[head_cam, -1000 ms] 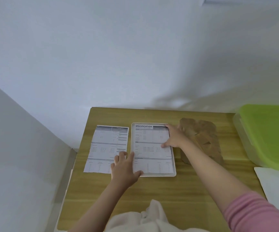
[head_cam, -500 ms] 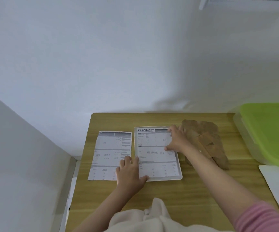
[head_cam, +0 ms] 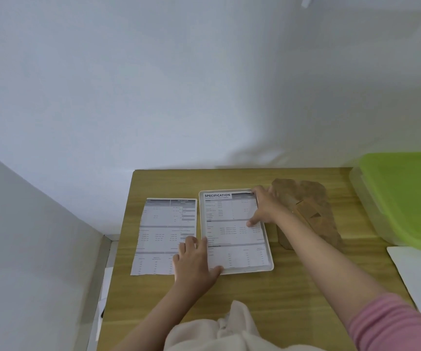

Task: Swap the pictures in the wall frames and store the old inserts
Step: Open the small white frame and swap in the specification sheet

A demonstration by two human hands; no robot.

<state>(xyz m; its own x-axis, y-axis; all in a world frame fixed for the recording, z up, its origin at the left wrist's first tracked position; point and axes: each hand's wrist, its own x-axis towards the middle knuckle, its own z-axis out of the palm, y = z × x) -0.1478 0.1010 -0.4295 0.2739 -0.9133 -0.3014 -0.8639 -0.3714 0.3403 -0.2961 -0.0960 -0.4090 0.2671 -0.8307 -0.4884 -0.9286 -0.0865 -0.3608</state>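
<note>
Two hands lie flat on a wooden table (head_cam: 255, 295), largest thing in view. Under both sits a white frame (head_cam: 271, 262) with a printed sheet. Right hand (head_cam: 265, 207) presses its top corner, fingers spread, gripping nothing; left hand (head_cam: 195, 262) rests open across its lower edge and a loose sheet (head_cam: 161, 229) just beside

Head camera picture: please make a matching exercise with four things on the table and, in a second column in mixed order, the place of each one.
Things:
1. white frame
2. loose printed sheet
3. brown backing board
4. green-lidded box

Places:
A. at the table's far right edge
B. under both hands, left hand and right hand
C. left of the frame
D. between frame and box

Pairs: 1-B, 2-C, 3-D, 4-A
</note>
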